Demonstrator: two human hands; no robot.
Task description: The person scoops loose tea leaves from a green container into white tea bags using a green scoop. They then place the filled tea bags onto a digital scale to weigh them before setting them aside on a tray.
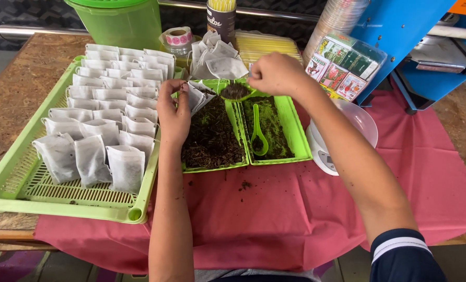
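My left hand (173,110) holds an open white filter bag (197,95) over a green tray of dark loose tea (212,133). My right hand (276,73) grips a green scoop (236,92) heaped with dark tea, its bowl right beside the bag's mouth. A second green tray (290,122) to the right holds green powder with a green spoon (258,134) lying in it. A heap of empty white bags (215,58) sits behind the trays.
A large green slotted tray (19,172) on the left carries several rows of filled white bags (105,117). Behind stand a green bucket (119,21), a tape roll (177,37), a dark canister (221,20) and stacked clear cups (333,21). A white scale with bowl (331,154) and a blue machine (400,31) are right.
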